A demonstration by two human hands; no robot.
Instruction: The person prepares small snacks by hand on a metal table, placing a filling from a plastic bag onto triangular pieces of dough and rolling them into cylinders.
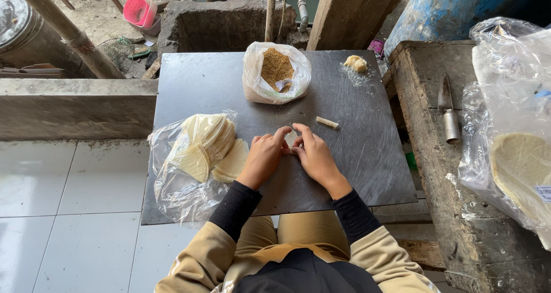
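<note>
At the frame's centre, the left hand [265, 157] and right hand [314, 157] meet on the dark worktop [367, 155], fingertips pinched together on a small pale wrapper piece [291, 138] lying flat between them. Just right of it lies 1 finished roll [328, 122]. Left of the hands, a clear bag [181, 189] spills a stack of folded wrappers [208, 146]. Above — upper centre — an open plastic bag of brown filling [276, 70]; a dough lump [356, 63] sits upper right. A knife [448, 109] rests on the concrete ledge [459, 224] at right.
</note>
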